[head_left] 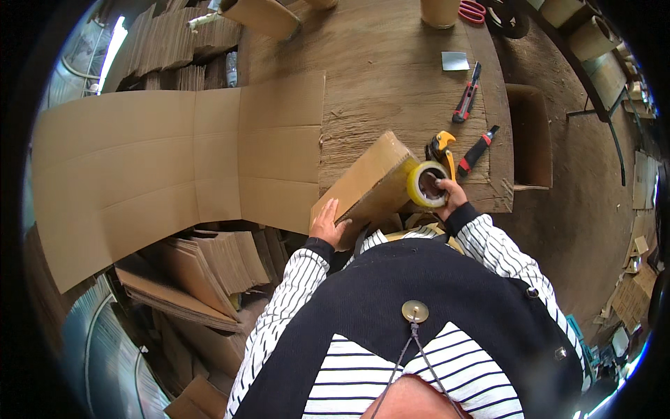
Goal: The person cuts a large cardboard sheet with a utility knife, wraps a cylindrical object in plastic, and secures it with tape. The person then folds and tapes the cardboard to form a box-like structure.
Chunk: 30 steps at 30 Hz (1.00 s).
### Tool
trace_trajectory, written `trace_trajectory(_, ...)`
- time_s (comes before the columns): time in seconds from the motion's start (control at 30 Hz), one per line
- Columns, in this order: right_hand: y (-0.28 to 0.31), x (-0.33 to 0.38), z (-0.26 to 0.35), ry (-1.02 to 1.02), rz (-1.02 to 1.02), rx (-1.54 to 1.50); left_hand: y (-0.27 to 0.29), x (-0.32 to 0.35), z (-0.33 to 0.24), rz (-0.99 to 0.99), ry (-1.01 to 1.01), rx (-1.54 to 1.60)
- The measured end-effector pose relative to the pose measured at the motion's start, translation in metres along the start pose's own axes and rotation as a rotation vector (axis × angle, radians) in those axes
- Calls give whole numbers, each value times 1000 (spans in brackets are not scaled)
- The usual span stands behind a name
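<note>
A narrow brown cardboard box (366,176) lies at a slant across the table's near edge. My left hand (328,223) grips its near left end, fingers along the upper face and thumb over the edge. In my right hand (452,199) is a roll of clear yellowish tape (413,185), fingers hooked into its core. The roll stands at the box's right end; whether any tape sticks to the box cannot be made out. Just beyond the roll lies a yellow and black tape cutter (441,145). Part of the box's underside is hidden.
A large flattened cardboard sheet (146,153) extends left over the wooden table (377,77). Two box cutters, one red and grey (466,94), one red and black (478,150), lie at the right beside a pale card (455,61). Pink-handled scissors (472,11) sit farther back. Stacked cardboard (202,269) stands lower left.
</note>
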State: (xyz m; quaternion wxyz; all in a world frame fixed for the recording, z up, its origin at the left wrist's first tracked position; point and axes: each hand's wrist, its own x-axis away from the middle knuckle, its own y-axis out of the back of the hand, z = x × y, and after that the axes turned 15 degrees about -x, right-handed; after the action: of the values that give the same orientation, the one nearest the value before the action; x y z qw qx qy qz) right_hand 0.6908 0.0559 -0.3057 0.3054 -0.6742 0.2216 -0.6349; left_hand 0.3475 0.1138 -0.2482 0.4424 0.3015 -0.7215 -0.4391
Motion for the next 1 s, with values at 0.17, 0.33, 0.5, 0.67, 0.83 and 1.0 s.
trace_trajectory(0.17,-94,-82,-20,188,272,229,-25,-31,17,-188,223,182)
trace_trajectory(0.33,-139,-93,-2,308,262,335,-17,-84,9,-194,476,333)
trace_trajectory(0.5,-53,-29,77,604,149,477,-23,-140,-67,-123,671,1012)
trace_trajectory(0.67,119,11,137,782,-325,717,14,-166,-159,231,778,1385)
trace_trajectory(0.83,118,27,110,906,-695,1367,-36,-171,-94,-235,343,836)
trace_trajectory(1.0,109,49,107,840,-826,1579,-8,-230,-12,-591,404,481)
